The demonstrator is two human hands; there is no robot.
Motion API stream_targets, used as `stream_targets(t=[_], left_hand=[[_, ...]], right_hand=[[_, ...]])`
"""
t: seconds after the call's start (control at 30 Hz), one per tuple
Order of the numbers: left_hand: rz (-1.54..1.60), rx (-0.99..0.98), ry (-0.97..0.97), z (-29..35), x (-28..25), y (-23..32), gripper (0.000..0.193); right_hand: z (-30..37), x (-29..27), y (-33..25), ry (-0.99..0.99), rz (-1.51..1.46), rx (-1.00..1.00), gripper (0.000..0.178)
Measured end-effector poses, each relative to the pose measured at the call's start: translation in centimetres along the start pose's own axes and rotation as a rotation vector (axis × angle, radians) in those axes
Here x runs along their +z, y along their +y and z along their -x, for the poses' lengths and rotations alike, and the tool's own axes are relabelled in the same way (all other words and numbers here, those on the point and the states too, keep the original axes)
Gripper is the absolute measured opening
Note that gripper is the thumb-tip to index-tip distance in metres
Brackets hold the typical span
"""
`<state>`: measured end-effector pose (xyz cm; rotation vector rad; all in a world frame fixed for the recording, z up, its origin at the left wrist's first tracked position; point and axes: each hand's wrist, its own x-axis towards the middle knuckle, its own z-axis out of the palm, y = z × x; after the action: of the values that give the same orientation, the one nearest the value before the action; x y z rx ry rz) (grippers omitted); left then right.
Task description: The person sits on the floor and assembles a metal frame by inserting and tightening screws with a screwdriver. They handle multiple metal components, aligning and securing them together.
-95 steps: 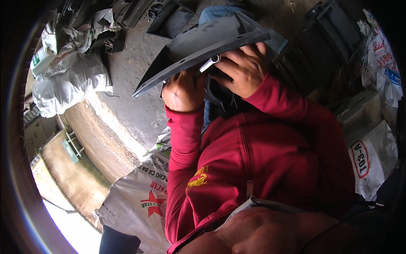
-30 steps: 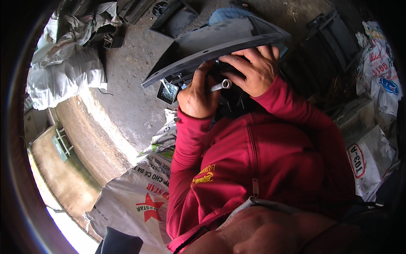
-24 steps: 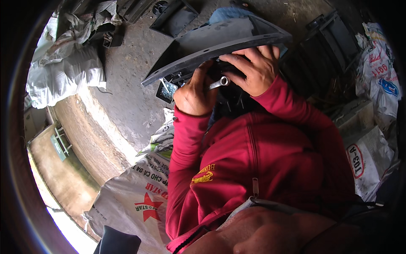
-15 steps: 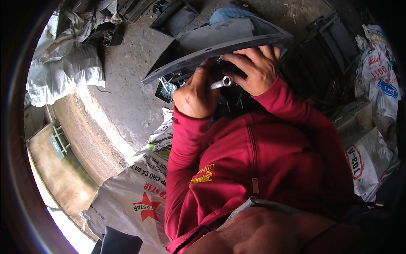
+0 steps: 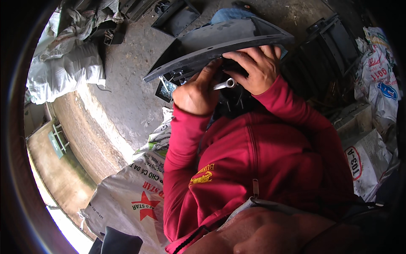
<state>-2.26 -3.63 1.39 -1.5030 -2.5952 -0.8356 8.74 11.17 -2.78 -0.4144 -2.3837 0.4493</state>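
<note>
Grips a bright steel wrench (image 5: 222, 85) in the left hand (image 5: 194, 96), closed around the handle, with only the ring end and a short length of shaft showing toward the right hand (image 5: 259, 73). Reaches with the left fingers to the underside of a dark grey metal part (image 5: 220, 37), tilted above both hands, with its long near edge crossing over the fingertips and its left corner pointing down toward the floor (image 5: 131, 80). Holds the right hand about half open beneath the right half of that edge, with fingers bent against the part and thumb apart from the forefinger; cannot tell, in the shadow, of any small piece pinched there.

On the floor, just below the part's left corner in view, see a small black tray (image 5: 164, 99) of bluish-silver hardware (image 5: 168, 88), too small to name. Toward the floor's far edge, find a shallow dark metal frame (image 5: 176, 17), and partly behind the part, blue cloth (image 5: 231, 15). Along the floor's left edge, see rumpled white plastic sacks (image 5: 67, 72); toward its right edge, dark metal pieces (image 5: 334, 42) in shadow. Nearer the body, to the left, find a large pale sack (image 5: 127, 194) with red and black print.
</note>
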Motion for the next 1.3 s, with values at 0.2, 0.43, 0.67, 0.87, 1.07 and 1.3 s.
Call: stream_targets(t=[0.2, 0.43, 0.67, 0.87, 1.07, 1.3], left_hand=[[0.031, -0.065, -0.097, -0.2, -1.0, -0.4, 0.037], [0.504, -0.194, -0.013, -0.2, -4.1, -1.4, 0.027], [0.483, -0.111, 0.041, 0.9, -7.5, -1.1, 0.033], [0.165, -0.010, 0.143, 0.2, -6.3, -0.7, 0.014], [0.278, -0.148, 0.014, 0.0, -3.1, -1.6, 0.013], [0.518, -0.196, 0.116, 0.5, -2.6, 1.1, 0.011]], right_hand=[[-0.1, -0.1, 0.0, -0.009, 0.016, -0.024, 0.044], [-0.1, -0.6, -0.2, -0.028, 0.029, -0.033, 0.041], [0.3, -0.6, -0.7, -0.039, 0.052, -0.044, 0.040], [0.0, -0.9, -1.1, -0.062, 0.035, 0.020, 0.041], [0.3, 0.8, -1.4, -0.001, 0.008, -0.068, 0.040], [0.6, -0.3, 0.9, 0.042, 0.026, -0.030, 0.041]])
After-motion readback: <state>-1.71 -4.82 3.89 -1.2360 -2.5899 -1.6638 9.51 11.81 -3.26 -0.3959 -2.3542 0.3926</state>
